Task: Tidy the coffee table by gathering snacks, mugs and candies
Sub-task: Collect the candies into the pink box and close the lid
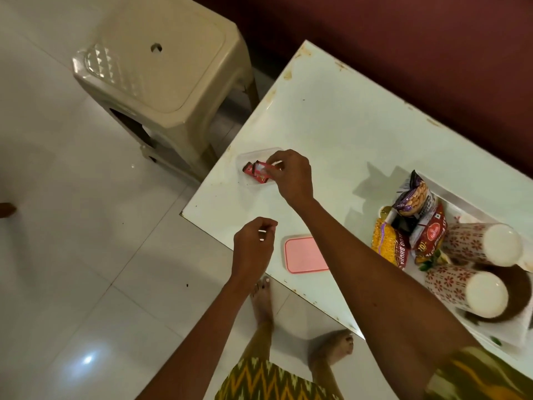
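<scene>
Right hand [291,174] pinching a red candy [264,175] at the clear box [241,161] on the table [331,125].
Its grip holds the candy over the box near the table's corner. The left hand [253,246] hovers by the table edge, fingers curled; I cannot tell whether its grip holds anything. A pink lid [305,254] lies close beside it.
</scene>
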